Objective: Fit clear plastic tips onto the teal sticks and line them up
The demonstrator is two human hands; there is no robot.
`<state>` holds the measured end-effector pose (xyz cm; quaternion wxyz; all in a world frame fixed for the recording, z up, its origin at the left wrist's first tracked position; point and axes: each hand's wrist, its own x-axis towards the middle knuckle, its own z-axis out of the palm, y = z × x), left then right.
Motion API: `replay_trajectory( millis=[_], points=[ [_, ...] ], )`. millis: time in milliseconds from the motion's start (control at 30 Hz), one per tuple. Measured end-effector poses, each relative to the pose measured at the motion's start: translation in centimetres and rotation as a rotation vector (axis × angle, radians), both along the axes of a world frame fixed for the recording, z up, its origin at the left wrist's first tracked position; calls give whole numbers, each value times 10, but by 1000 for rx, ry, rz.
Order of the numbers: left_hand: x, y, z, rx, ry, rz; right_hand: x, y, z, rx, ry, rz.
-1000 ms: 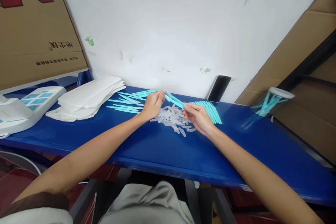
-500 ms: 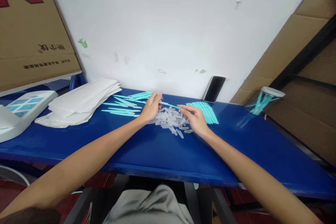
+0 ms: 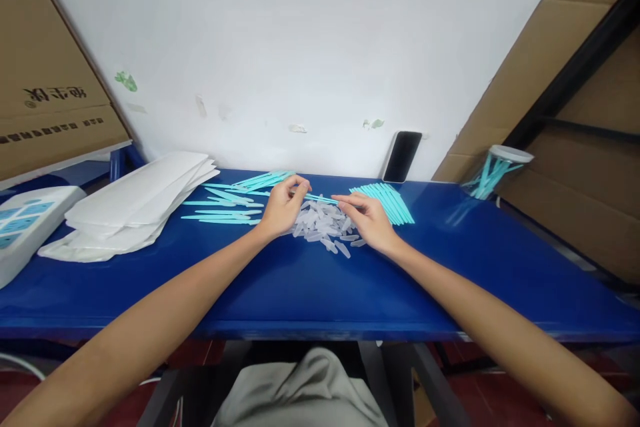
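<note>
My left hand (image 3: 283, 207) and my right hand (image 3: 365, 217) pinch the two ends of a thin teal stick (image 3: 320, 199), held low over a heap of clear plastic caps (image 3: 323, 227) on the blue table (image 3: 300, 280). Loose teal sticks (image 3: 227, 203) lie scattered to the left of my left hand. A neat row of teal sticks (image 3: 387, 203) lies just right of my right hand.
A stack of white paper bags (image 3: 130, 207) lies at the left, with a white device (image 3: 20, 230) beyond it. A black phone (image 3: 401, 157) leans on the white wall. A clear jar of teal sticks (image 3: 493, 170) stands at the right by cardboard sheets (image 3: 550, 80).
Both hands have lowered the teal stick from above the caps down close to the heap. The camera has tilted, shifting the scene slightly left and down.
</note>
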<state>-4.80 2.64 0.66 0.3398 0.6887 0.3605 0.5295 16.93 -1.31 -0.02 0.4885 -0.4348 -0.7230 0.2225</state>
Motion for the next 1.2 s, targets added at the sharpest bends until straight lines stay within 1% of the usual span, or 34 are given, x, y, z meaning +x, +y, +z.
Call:
replay_trajectory(
  millis=[133,233,333,433,533,633,733,833,933,1033,1100,1200],
  points=[
    [2,-5,0,60,41,-19,1,-4,4,74,-186,-1],
    [5,-9,-6,54,58,-86,2,-8,7,137,-374,1],
    [6,-11,-12,38,57,-147,5,-12,9,180,-478,-13],
    [6,-14,-13,35,47,-176,6,-15,12,240,-601,-31],
    [6,-20,-9,75,84,-164,5,-18,16,350,-772,-72],
    [5,-27,-3,210,208,-106,0,-23,19,427,-887,-100],
    [3,-27,0,348,336,-7,-5,-26,17,415,-937,-127],
    [-2,-16,0,460,485,83,-10,-28,13,348,-985,-179],
    [-9,-3,2,583,596,46,-16,-31,10,307,-1013,-203],
    [-18,6,9,701,622,22,-23,-31,9,302,-995,-227],
    [-22,8,14,728,631,41,-24,-28,11,316,-992,-225],
    [-20,7,19,693,639,48,-20,-21,15,355,-1015,-201]
  ],
)
